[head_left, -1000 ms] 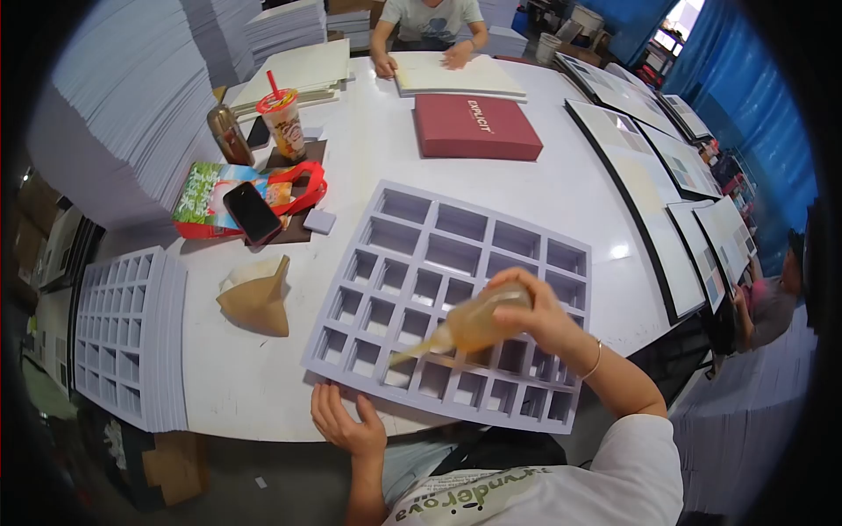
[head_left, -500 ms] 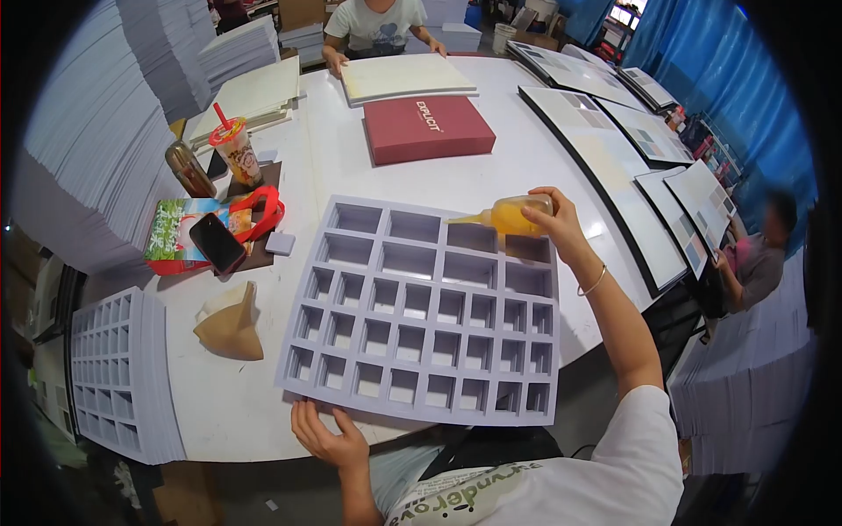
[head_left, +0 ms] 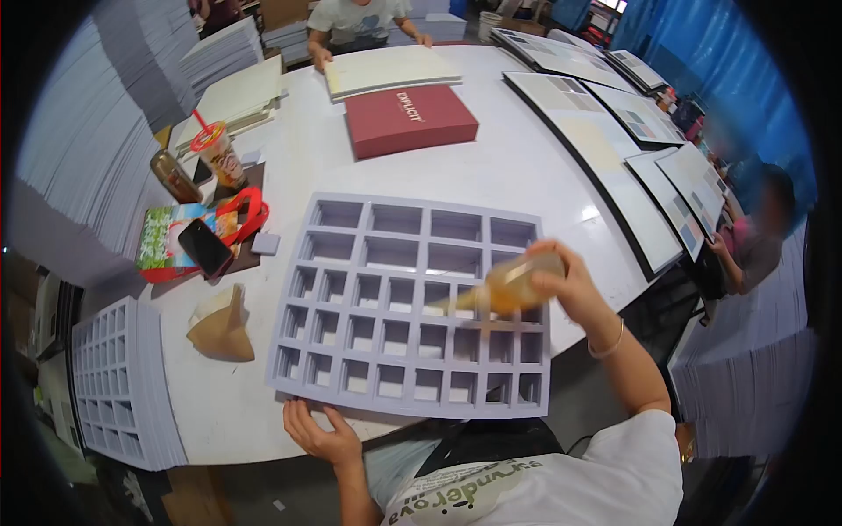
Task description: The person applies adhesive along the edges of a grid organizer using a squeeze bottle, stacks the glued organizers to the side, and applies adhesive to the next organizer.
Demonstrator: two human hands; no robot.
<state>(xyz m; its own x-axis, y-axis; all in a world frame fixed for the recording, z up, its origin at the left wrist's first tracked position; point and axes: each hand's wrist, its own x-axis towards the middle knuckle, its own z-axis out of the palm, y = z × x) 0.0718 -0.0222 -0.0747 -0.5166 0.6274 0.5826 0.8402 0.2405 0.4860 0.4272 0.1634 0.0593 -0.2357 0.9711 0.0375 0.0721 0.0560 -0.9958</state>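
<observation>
My right hand (head_left: 574, 285) is closed around a squeeze bottle (head_left: 517, 282) of yellow-orange liquid, blurred by motion. The bottle lies tilted over the right-hand part of a pale lavender grid insert (head_left: 408, 352), its narrow nozzle pointing left above the small compartments. The insert has large rectangular cells in its far rows and smaller ones in the near rows. My left hand (head_left: 323, 434) rests by the insert's near left corner at the table edge, fingers stretched out, holding nothing; whether the fingertips touch the insert is unclear.
On the white table (head_left: 289, 158) are a red box (head_left: 412, 123), a folded brown piece (head_left: 224, 329), a phone (head_left: 206, 248) and a drink cup (head_left: 219, 158). Stacked grid inserts (head_left: 114, 377) stand at left. A person across handles cream boards (head_left: 395, 72); another sits by sample boards at right.
My right hand has brought the bottle nearer, from the far row to the smaller cells. The view has shifted slightly. My left hand stays by the insert's near left corner.
</observation>
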